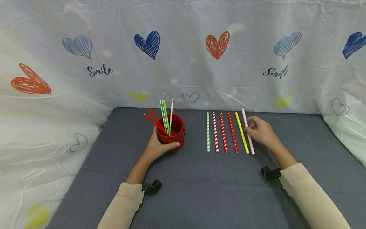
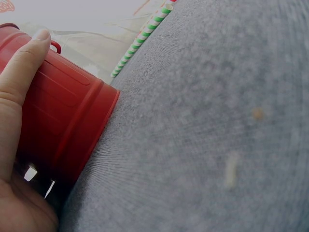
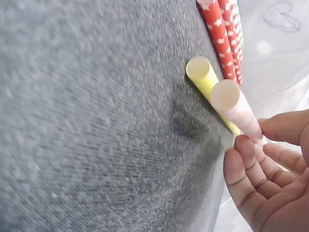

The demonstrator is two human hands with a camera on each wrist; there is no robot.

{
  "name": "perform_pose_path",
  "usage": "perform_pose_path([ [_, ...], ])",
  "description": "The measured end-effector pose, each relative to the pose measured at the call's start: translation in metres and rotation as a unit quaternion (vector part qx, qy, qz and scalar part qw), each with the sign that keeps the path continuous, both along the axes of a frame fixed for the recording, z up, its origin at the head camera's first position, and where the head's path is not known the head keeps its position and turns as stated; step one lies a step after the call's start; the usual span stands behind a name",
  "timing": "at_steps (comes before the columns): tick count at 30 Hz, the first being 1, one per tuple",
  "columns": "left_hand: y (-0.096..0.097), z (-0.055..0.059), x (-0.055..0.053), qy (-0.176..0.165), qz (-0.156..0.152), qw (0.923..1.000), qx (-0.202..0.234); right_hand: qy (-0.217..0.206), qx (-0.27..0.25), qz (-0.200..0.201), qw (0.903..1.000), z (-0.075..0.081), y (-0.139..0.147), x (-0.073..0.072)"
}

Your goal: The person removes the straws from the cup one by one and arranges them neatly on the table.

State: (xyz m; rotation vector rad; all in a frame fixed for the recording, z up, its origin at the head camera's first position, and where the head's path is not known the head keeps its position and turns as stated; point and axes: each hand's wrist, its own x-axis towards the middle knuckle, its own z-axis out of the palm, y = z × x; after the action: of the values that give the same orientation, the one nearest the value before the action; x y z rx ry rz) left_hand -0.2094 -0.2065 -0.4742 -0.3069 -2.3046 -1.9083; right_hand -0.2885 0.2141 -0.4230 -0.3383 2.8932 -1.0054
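Observation:
My left hand [image 1: 158, 147] grips a small red bucket [image 1: 177, 139] from its near left side, the thumb lying along its front wall. Inside lean several paper straws: two plain red straws [image 1: 153, 118], a green-patterned white one, a plain green one and a white spotted straw [image 1: 171, 111]. At the right end of a row of straws, my right hand [image 1: 261, 131] pinches a pale pink straw [image 1: 247, 131] between thumb and fingers. In the right wrist view the near end of this pink straw [image 3: 234, 101] stands above the grey cloth, beside a yellow straw [image 3: 205, 77].
Left of the pink straw lie a yellow straw [image 1: 242, 133], red straws with white marks [image 1: 233, 132], a red-and-white striped straw [image 1: 215, 132] and a green-striped straw [image 1: 208, 131]. A grey cloth [image 1: 194, 190] covers the table. Behind it hangs a white curtain [image 1: 183, 19] printed with hearts.

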Motion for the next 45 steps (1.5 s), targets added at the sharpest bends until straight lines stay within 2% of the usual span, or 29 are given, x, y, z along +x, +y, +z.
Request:
perform_pose_path([
  [9,0.001,0.001,0.000,-0.011,0.002,0.9999,-0.006,-0.025,0.026,-0.004,0.9993,-0.007,0.006,-0.007],
  [12,0.004,0.015,0.007,-0.013,-0.003,0.9999,-0.005,-0.027,0.033,0.001,0.9991,-0.008,0.007,-0.009],
  [13,0.004,0.015,0.007,-0.016,-0.003,0.9999,-0.004,-0.025,0.035,0.002,0.9991,-0.009,0.007,-0.009],
  [16,0.003,0.015,0.007,-0.015,-0.003,0.9999,-0.003,-0.021,0.041,0.006,0.9989,-0.009,0.007,-0.011],
  [19,-0.001,0.001,-0.001,-0.010,-0.001,1.0000,0.000,-0.020,0.045,0.006,0.9988,-0.010,0.007,-0.013],
  [25,-0.001,0.000,0.000,-0.001,0.002,1.0000,-0.001,-0.023,0.062,0.005,0.9978,-0.009,0.007,-0.014],
  [37,-0.001,0.002,0.001,-0.012,0.007,0.9999,-0.008,-0.030,0.071,0.000,0.9971,-0.010,0.005,-0.014],
  [41,0.001,0.006,0.003,-0.024,0.008,0.9996,-0.011,-0.033,0.073,0.003,0.9968,-0.010,0.006,-0.013],
  [45,0.005,0.023,0.011,-0.026,0.000,0.9996,-0.007,-0.040,0.076,0.004,0.9963,-0.010,0.007,-0.013],
])
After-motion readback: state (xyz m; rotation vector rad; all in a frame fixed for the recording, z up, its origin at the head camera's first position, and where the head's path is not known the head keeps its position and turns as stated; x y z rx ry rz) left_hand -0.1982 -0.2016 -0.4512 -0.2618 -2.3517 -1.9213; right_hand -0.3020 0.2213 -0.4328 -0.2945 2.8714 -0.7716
